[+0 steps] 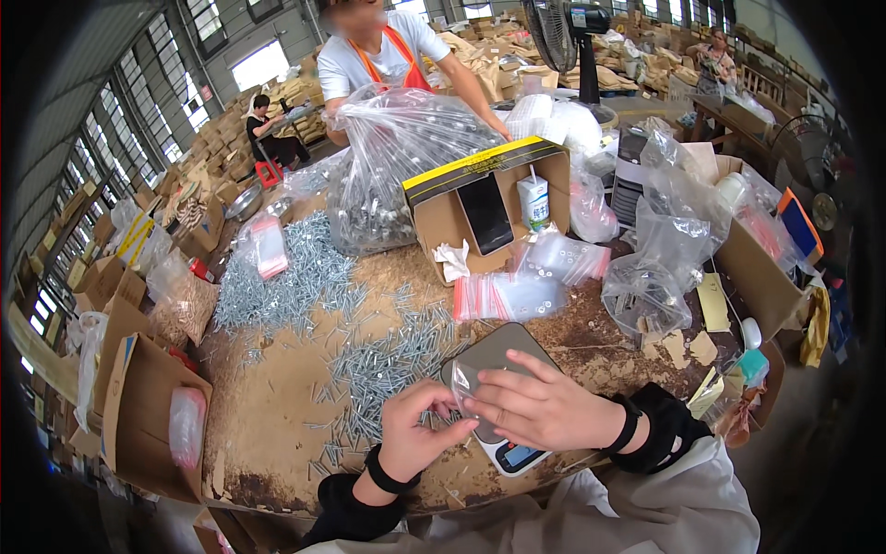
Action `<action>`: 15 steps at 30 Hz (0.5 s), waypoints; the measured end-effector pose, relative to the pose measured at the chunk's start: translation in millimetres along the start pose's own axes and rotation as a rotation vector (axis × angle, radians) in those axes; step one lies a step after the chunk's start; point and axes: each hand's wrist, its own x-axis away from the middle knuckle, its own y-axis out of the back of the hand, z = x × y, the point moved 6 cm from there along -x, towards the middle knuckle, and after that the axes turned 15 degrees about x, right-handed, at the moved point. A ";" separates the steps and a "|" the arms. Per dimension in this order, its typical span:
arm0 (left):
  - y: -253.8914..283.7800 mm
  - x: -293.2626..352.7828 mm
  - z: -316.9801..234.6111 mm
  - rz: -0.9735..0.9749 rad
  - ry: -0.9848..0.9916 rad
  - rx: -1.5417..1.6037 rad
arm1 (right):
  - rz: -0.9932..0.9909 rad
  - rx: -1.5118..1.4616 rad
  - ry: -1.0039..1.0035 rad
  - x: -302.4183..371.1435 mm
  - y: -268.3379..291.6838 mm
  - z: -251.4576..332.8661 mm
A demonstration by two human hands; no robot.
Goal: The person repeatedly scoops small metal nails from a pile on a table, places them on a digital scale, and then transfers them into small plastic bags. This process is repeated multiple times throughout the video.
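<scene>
Tall windows (143,102) line the hall behind a worn table (268,406). Between the left hand's (415,429) thumb and forefinger, a small clear bag (460,380) appears pinched over a scale (498,344); the right hand's (554,406) fingers lie across it, though whether they grip I cannot tell. Beside the scale, a screw heap (383,365) lies loose, a larger pile (277,291) beyond. Red-edged bags (484,300) lie flat farther back, small round parts showing in some; with so many screws unbagged, much seems left.
</scene>
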 end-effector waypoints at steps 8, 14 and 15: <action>-1.3 1.2 -2.7 -0.059 0.037 -0.116 | 0.008 -0.010 0.015 -0.2 -0.7 2.9; -1.8 0.4 1.4 -0.102 0.054 -0.106 | 0.019 0.014 0.013 -0.1 2.7 1.9; -1.8 0.1 2.1 -0.106 0.066 -0.086 | 0.017 0.014 0.008 0.1 2.8 1.4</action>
